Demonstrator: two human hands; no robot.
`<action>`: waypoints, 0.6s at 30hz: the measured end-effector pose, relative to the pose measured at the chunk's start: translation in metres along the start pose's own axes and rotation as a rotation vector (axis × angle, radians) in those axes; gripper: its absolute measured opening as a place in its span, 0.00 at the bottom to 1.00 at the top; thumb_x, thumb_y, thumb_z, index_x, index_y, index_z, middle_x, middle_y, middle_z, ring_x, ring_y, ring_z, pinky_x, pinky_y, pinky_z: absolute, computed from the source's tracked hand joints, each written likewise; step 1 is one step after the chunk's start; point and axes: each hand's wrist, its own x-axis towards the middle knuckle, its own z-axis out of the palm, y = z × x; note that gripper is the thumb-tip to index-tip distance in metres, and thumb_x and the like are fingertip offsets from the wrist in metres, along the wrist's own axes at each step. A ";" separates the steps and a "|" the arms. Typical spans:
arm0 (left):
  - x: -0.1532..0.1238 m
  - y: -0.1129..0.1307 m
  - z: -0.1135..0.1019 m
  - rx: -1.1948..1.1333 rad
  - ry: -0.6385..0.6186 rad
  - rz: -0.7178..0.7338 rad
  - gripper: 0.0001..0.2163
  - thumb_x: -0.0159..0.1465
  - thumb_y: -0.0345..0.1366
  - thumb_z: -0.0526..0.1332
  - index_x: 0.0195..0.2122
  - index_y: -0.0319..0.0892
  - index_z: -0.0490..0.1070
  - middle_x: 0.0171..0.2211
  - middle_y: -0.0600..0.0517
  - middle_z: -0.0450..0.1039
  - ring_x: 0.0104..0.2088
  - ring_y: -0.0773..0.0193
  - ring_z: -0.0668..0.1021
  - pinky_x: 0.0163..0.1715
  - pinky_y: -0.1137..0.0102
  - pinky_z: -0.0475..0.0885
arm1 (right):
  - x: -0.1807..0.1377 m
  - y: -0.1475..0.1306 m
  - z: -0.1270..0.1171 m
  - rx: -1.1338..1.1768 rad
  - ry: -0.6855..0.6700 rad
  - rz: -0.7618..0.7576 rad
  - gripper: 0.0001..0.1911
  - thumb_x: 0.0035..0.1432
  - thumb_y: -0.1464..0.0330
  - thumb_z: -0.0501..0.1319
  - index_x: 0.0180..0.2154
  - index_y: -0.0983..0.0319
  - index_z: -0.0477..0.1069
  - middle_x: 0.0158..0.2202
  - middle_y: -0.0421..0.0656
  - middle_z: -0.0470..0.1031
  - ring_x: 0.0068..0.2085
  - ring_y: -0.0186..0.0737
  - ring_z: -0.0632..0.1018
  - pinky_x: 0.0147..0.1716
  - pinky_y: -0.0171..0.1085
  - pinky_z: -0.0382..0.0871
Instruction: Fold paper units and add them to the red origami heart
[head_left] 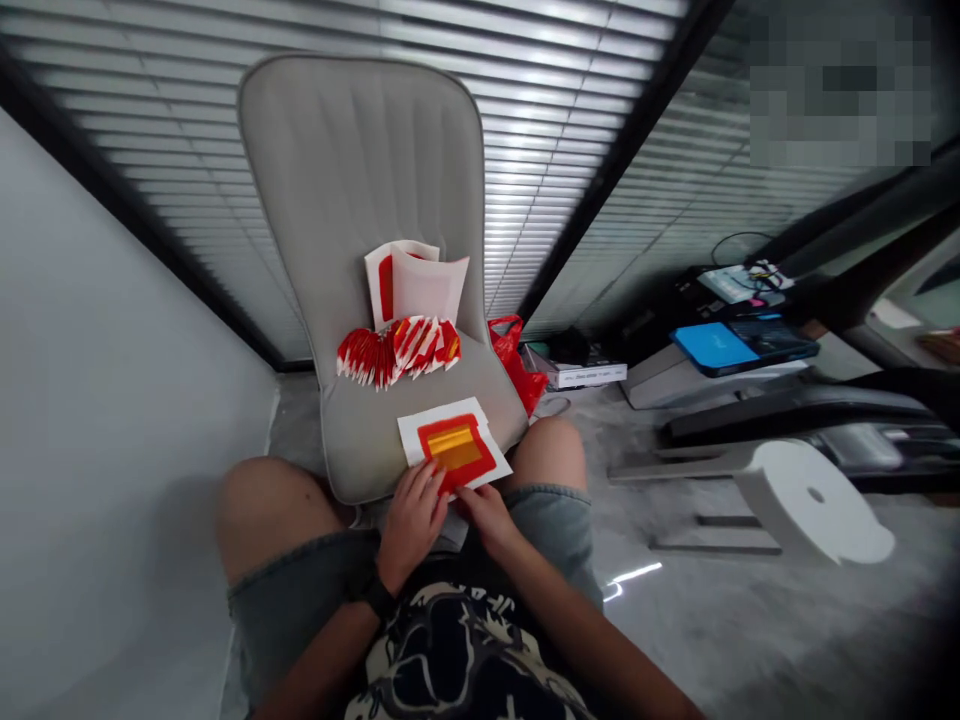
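On the front of the grey chair seat (pixel 352 455) lies a white sheet (pixel 411 428) bearing a red paper piece (pixel 477 466) with a shiny gold panel (pixel 454 448) in its middle. My left hand (pixel 414 512) rests with its fingers stretched over the red piece's lower left part. My right hand (pixel 489 516) pinches at the lower edge of the red paper, and its curled fingers are partly hidden. Farther back on the seat, fanned bundles of folded red and white paper (pixel 397 350) lie in a row. Pale sheets (pixel 429 285), one with a red patch, lean against the backrest.
A red plastic bag (pixel 517 370) and a white box (pixel 589 376) lie on the floor right of the chair. A white stool (pixel 817 495) stands at the right, near a blue-topped device (pixel 716 346). Blinds hang behind the chair; a white wall rises at the left.
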 end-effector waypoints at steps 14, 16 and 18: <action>0.031 -0.075 -0.006 0.185 -0.250 0.146 0.22 0.72 0.43 0.56 0.64 0.41 0.66 0.65 0.42 0.66 0.66 0.52 0.67 0.68 0.53 0.58 | 0.033 -0.075 -0.040 -0.979 -0.140 -0.815 0.15 0.68 0.64 0.56 0.50 0.59 0.78 0.47 0.49 0.81 0.49 0.46 0.79 0.53 0.43 0.72; 0.029 -0.077 -0.007 0.165 -0.256 0.153 0.22 0.72 0.42 0.56 0.65 0.42 0.65 0.66 0.43 0.66 0.67 0.52 0.66 0.69 0.53 0.57 | 0.047 -0.066 -0.034 -1.127 -0.211 -0.914 0.16 0.68 0.66 0.57 0.54 0.60 0.75 0.54 0.51 0.77 0.57 0.49 0.75 0.60 0.48 0.68; 0.026 -0.077 -0.008 0.150 -0.259 0.146 0.22 0.72 0.41 0.55 0.65 0.42 0.65 0.66 0.43 0.66 0.67 0.53 0.66 0.69 0.53 0.56 | 0.055 -0.051 -0.033 -1.241 -0.247 -0.951 0.20 0.68 0.66 0.58 0.59 0.61 0.72 0.62 0.53 0.71 0.64 0.51 0.69 0.64 0.51 0.62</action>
